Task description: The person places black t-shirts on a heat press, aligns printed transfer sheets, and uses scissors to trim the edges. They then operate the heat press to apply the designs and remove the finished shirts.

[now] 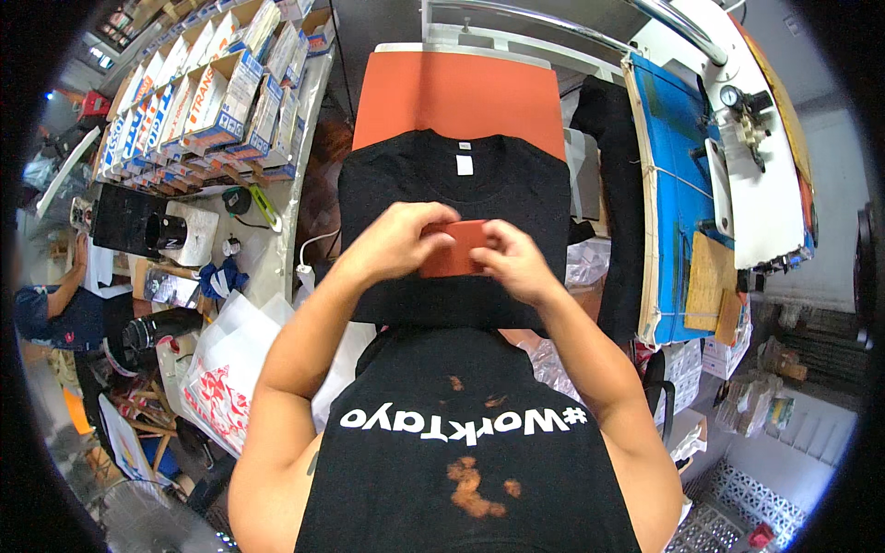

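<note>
Above the middle of a black shirt (387, 184), which is spread over the near part of an orange-red board (461, 97), a small reddish-brown rectangular piece (450, 253) sits between the person's two hands, though whether it touches the cloth cannot be told. The left hand (401, 240), slightly blurred, grasps its left end between thumb and fingers, while the right hand (512, 263) pinches its right end with curled fingers. Beyond them a white label (464, 166) shows inside the shirt's neckline, with open cardboard boxes (207, 106) to the left and a blue panel (673, 175) to the right.
</note>
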{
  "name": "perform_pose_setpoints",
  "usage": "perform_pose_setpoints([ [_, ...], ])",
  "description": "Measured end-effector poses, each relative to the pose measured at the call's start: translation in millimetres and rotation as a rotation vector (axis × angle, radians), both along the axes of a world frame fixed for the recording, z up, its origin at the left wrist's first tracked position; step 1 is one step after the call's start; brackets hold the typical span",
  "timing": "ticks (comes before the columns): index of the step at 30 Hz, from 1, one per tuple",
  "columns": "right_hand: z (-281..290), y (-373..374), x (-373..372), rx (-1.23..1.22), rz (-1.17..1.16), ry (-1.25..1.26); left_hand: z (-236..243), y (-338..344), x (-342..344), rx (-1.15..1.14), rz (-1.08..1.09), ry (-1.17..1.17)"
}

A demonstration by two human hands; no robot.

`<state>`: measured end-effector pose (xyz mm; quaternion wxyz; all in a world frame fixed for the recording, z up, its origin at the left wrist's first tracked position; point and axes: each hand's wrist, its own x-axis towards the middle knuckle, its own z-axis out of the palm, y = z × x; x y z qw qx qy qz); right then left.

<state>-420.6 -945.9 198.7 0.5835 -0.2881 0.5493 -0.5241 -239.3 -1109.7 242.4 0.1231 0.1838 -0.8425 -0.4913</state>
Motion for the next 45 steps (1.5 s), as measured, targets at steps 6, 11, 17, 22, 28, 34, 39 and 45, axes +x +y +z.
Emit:
perform_pose_setpoints([
  [6, -31, -111, -52, -0.333, -0.094, 1.7, -9, -95, -7, -0.256, 0.217, 0.02],
  [11, -22, -139, -84, 0.0, 0.206, 1.7, -38, -138, -82, -0.53, 0.307, 0.24],
  [17, -10, -127, -87, -0.11, 0.049, 1.605, -71, -152, -149, 0.006, -0.026, -0.233],
  [22, -30, -132, -91, -0.117, 0.0, 1.518, -71, -146, -131, -0.037, 0.001, -0.161],
  [28, -42, -136, -93, -0.123, -0.034, 1.43, -70, -136, -105, -0.346, 0.015, -0.172],
  [34, -36, -133, -88, -0.105, -0.071, 1.437, -72, -124, -101, -0.307, 0.128, -0.213],
  [39, -34, -133, -85, -0.099, -0.097, 1.451, -70, -117, -101, -0.321, 0.138, -0.263],
  [45, -32, -124, -72, -0.203, -0.311, 1.788, -71, -96, -100, -0.788, 0.208, -0.094],
])
